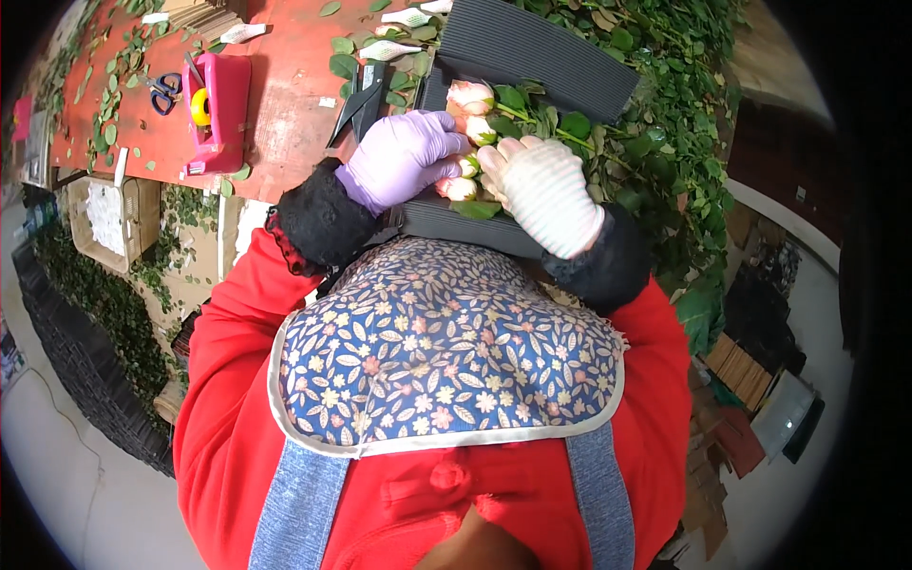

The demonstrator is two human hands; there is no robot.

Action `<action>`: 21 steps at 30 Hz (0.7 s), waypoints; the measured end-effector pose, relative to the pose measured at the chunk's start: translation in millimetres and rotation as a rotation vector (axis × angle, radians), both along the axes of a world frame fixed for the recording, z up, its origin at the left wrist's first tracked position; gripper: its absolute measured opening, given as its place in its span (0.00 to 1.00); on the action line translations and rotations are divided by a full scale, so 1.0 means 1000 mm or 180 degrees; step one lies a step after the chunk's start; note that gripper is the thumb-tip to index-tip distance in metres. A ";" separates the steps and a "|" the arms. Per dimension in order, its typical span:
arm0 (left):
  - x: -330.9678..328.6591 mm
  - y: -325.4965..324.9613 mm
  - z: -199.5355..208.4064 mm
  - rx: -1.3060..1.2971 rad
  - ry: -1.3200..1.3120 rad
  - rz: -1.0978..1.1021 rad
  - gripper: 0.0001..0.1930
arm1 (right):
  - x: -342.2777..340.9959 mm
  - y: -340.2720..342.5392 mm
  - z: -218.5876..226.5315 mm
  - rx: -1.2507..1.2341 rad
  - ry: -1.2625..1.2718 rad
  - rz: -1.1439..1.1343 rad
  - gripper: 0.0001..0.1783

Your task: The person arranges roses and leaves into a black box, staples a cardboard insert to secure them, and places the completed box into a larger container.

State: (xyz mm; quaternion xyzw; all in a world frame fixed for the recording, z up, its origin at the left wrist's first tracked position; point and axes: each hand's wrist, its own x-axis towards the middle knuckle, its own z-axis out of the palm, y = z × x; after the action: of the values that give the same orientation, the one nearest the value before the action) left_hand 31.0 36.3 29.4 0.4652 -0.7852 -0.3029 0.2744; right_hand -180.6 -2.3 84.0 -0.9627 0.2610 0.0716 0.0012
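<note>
Several pale pink roses [470, 97] with green-tinged outer petals lie with their heads to the left and leafy stems to the right. They rest between two flaps of black corrugated board [532, 59]; the near flap [470, 228] lies against my apron. My left hand [404, 160], in a purple glove, curls its fingers and thumb against the rose heads from the left. Across from it, my right hand [546, 195], in a white striped glove with bare fingertips, bends over the stems just behind the heads. Whatever sits under its fingers is hidden.
On the red table [294, 85] stand a pink tape dispenser [218, 114], dark-handled scissors [165, 92] and a black stapler-like tool [361, 103]. White mesh flower sleeves [389, 50] lie behind. Leafy stems [679, 104] cover the right side. A basket [109, 223] sits lower left.
</note>
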 end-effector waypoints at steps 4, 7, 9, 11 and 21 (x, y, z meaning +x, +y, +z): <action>0.004 -0.009 -0.002 0.0094 0.0035 -0.0242 0.13 | -0.008 0.008 0.001 0.0411 -0.0308 0.0213 0.11; 0.002 -0.013 -0.003 0.0006 0.0048 -0.0342 0.13 | -0.005 0.005 -0.007 0.0830 0.0154 0.0094 0.12; 0.003 -0.015 -0.004 -0.0091 0.0076 -0.0411 0.13 | -0.002 -0.001 -0.015 0.0834 0.0043 0.0233 0.11; 0.004 -0.018 -0.001 0.0022 0.0028 -0.0412 0.14 | -0.001 -0.001 -0.022 0.0978 0.0142 0.0253 0.10; -0.003 0.001 0.025 0.0129 -0.0506 -0.0380 0.15 | -0.004 -0.014 0.010 0.1276 -0.0315 -0.0039 0.12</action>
State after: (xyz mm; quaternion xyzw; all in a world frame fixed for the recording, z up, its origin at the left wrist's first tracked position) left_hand 28.3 36.9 54.3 0.4455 -0.8246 -0.2966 0.1832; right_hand -184.8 -16.3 93.9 -0.9439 0.2469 0.0748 0.2060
